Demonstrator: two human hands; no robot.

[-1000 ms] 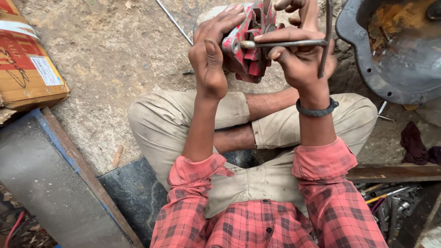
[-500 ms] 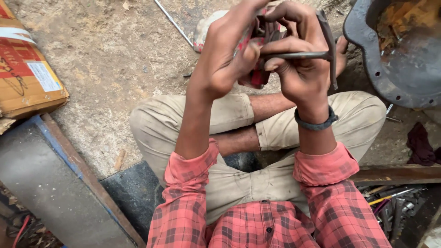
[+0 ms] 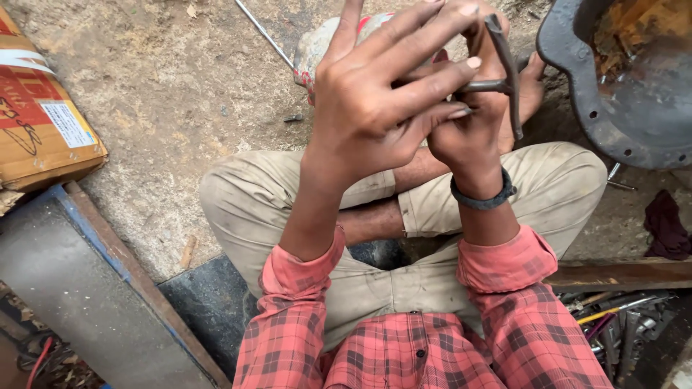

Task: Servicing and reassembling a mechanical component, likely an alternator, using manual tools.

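Observation:
I sit cross-legged on the ground with both hands raised in front of me. My right hand (image 3: 468,137), a dark band on its wrist, is closed around the shaft of a metal T-handle tool (image 3: 504,72), whose crossbar stands nearly upright. My left hand (image 3: 367,108) shows its back to the camera with fingers stretched and spread, the fingertips lying across the tool's shaft. A sliver of a red thing (image 3: 441,55) shows between the fingers; the rest is hidden behind my hands.
A dark cast-metal housing (image 3: 627,108) with rusty insides sits at the top right. A cardboard box (image 3: 43,122) lies at the left, above a blue-edged metal plate (image 3: 65,288). A thin rod (image 3: 263,32), a dark rag (image 3: 667,223) and loose tools (image 3: 613,317) lie around.
My left hand has opened from its grip on the red thing and spread its fingers over the tool shaft. Both hands have come closer to the camera, and the crossbar has tilted.

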